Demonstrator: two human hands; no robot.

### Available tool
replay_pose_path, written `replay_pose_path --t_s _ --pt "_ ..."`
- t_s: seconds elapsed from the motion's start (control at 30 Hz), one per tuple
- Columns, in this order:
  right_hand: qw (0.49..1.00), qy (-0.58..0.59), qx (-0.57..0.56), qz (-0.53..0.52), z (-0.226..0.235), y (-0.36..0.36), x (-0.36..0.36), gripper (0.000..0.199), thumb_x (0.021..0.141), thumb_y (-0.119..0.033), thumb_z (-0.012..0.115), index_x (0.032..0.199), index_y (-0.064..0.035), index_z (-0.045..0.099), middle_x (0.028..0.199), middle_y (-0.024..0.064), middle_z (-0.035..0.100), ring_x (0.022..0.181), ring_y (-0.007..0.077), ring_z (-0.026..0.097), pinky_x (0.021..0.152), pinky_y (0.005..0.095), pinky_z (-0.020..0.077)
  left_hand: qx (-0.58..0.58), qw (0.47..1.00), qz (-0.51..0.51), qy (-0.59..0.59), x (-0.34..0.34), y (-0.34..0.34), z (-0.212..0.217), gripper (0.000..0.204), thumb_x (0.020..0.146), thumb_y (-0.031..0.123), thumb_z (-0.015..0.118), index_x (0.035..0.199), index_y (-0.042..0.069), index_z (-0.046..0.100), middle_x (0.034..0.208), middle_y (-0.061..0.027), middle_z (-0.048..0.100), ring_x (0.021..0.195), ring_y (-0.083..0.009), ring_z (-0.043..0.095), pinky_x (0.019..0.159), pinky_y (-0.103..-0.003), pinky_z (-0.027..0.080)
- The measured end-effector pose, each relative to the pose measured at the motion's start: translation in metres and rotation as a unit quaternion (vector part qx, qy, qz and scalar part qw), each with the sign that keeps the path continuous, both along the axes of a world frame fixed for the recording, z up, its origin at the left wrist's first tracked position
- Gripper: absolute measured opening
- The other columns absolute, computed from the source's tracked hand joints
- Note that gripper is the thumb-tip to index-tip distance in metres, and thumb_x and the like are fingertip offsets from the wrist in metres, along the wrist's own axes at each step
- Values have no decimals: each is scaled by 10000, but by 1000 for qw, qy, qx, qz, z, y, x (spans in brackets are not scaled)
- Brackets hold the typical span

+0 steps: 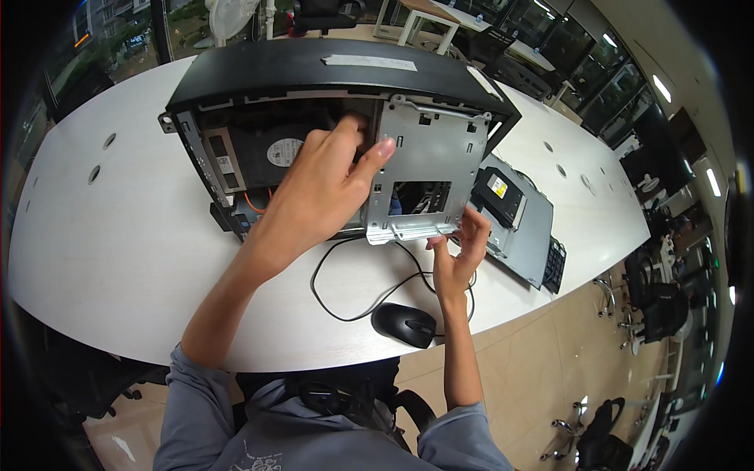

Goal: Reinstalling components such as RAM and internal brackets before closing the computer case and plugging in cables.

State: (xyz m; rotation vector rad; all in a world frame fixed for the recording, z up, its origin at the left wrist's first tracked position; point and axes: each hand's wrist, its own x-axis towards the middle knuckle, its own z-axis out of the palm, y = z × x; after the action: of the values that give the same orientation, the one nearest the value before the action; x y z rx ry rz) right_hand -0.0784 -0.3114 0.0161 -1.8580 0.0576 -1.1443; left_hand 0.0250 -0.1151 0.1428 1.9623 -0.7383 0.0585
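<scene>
A black desktop computer case (259,74) stands on the table with its side off. At its right part is a silver metal drive cage (428,161) with a square cutout. My left hand (326,184) reaches into the case and grips the cage's left edge, thumb on its face; the other fingertips are partly hidden inside. Below the cage's lower right corner, my right hand (462,255) holds its bottom edge between thumb and fingers. Left of my left hand sits a dark fan shroud (255,153) with a round white label.
A black mouse (404,325) and its looped cable lie in front of the case on the white table (94,235). To the right are a grey side panel (530,228), a black optical drive (496,192) on it, and a black keyboard (554,265).
</scene>
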Motion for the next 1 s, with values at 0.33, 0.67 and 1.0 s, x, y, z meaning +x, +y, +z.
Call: replay_pose_path --t_s 0.33,0.67,1.0 --pt "977 16 -205 -62 0 -13 7 566 777 -164 832 1188 39 500 877 127 691 668 165 627 592 266 456 6 1000 15 -22 1 -3 -3 362 1026 271 540 1013 -90 525 682 -116 600 476 -90 479 458 -301 376" --pt "999 5 -48 -7 -1 -3 7 579 782 -55 796 1248 36 466 1027 144 668 714 140 616 649 259 460 -5 1000 4 -27 2 -5 -4 381 1030 292 529 1031 -89 514 681 -151 600 484 -127 490 472 -325 389" --pt "998 38 -49 -30 14 -3 7 803 730 -109 866 1360 -22 376 963 59 609 762 126 592 721 253 452 -32 999 6 -39 12 -9 -17 382 1028 256 539 1044 -123 492 793 -185 637 508 -108 507 476 -308 413"
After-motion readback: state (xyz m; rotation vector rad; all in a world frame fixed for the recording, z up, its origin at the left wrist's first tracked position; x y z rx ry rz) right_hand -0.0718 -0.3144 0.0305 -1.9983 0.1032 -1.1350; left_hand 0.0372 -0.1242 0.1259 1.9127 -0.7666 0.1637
